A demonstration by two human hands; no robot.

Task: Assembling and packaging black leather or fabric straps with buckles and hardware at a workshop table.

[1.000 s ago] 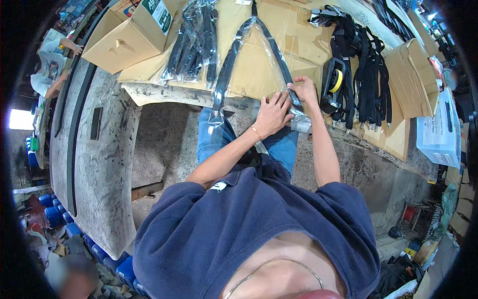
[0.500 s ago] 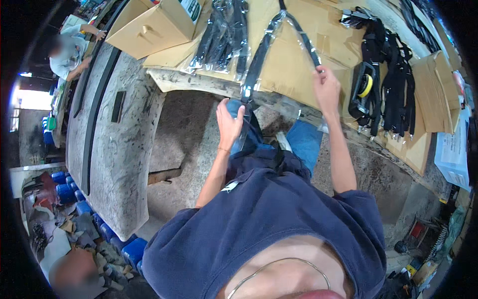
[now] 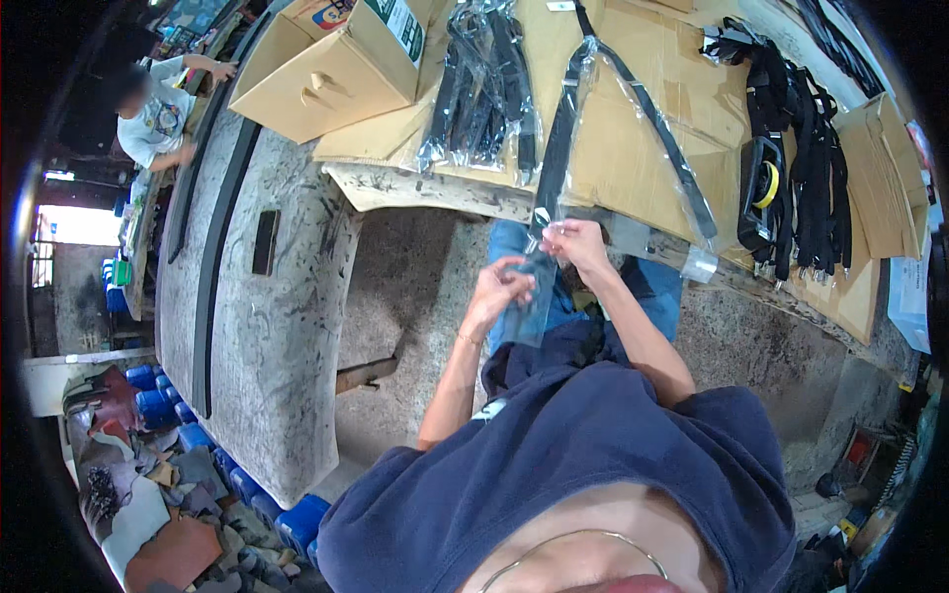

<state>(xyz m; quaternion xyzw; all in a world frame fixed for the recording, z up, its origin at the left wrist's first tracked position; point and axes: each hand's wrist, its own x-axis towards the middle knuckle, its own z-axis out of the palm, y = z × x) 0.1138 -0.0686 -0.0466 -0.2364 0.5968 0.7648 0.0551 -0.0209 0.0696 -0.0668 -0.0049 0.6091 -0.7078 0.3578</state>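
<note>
Just beyond right hand (image 3: 581, 244): suspenders (image 3: 560, 138).

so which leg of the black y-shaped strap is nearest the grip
The left leg: its lower end is at the right-hand grip, with the left-hand grip just below. The right leg lies apart from both.
</note>
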